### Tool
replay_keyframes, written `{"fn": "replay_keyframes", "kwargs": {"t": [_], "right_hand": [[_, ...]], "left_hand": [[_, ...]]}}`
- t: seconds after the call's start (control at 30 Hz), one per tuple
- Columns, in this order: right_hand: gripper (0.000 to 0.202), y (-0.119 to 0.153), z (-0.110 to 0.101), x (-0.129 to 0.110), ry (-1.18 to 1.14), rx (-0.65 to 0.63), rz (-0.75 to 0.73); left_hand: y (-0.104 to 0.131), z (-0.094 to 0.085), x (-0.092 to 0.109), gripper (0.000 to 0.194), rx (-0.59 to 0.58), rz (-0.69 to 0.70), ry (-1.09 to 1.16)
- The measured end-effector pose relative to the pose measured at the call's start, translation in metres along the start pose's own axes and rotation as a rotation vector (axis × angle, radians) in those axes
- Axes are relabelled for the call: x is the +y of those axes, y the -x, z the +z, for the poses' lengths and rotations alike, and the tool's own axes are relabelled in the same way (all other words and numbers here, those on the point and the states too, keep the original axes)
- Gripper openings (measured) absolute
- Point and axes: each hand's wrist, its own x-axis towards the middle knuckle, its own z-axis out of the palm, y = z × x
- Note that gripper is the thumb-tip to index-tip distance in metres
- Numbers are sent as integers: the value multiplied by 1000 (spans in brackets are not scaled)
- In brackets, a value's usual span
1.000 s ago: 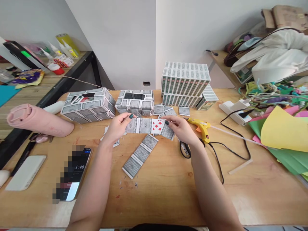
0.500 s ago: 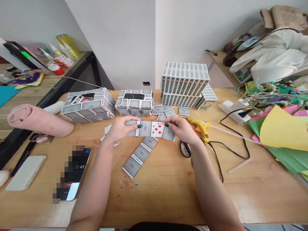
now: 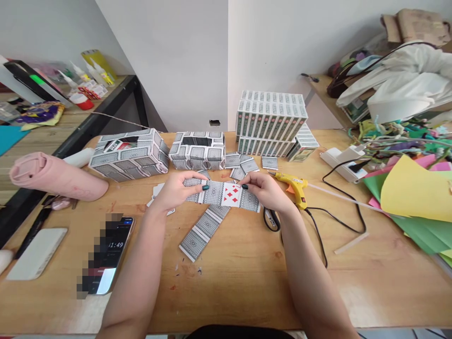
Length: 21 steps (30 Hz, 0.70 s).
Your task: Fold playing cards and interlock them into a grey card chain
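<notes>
A strip of joined playing cards (image 3: pixel 213 193) is held up between both hands, mostly patterned backs, with one red diamond face toward its right half. My left hand (image 3: pixel 179 190) pinches its upper left part between thumb and fingers. Around its upper right part, my right hand (image 3: pixel 260 189) is closed in a similar pinch. Beneath lies a second card strip (image 3: pixel 205 231), slanted on the table, its upper end partly covered by the held one. Loose cards (image 3: pixel 247 165) lie behind the hands, and a few more are partly hidden by my left hand.
Two card-covered boxes (image 3: pixel 129 153) (image 3: pixel 197 150) stand at the back, beside stacked card packs (image 3: pixel 270 122). A yellow glue gun (image 3: pixel 299 190) with a black cable lies right of my right hand. A phone (image 3: pixel 111 256), pink roll (image 3: pixel 58 176) and white power strip (image 3: pixel 342 164) flank the work area.
The held strip has tilted and its right end has dropped slightly, covering more of the slanted strip's upper end. Both hands keep their pinch and have barely moved.
</notes>
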Motion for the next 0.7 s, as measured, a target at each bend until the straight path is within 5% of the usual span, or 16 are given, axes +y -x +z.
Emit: {"fn": "replay_keyframes", "kwargs": {"t": [0.3,0.5,0.7], "right_hand": [[16,0,7,-9,14,139,-132],[71,4,0,-14,313,93,-245],[59,3,5,-13,369,90,-331]], "left_hand": [[1,0,3,31,84,8,54],[2,-6,0,33,245,-37,91],[1,-7,-3,30,253,-62,120]]}}
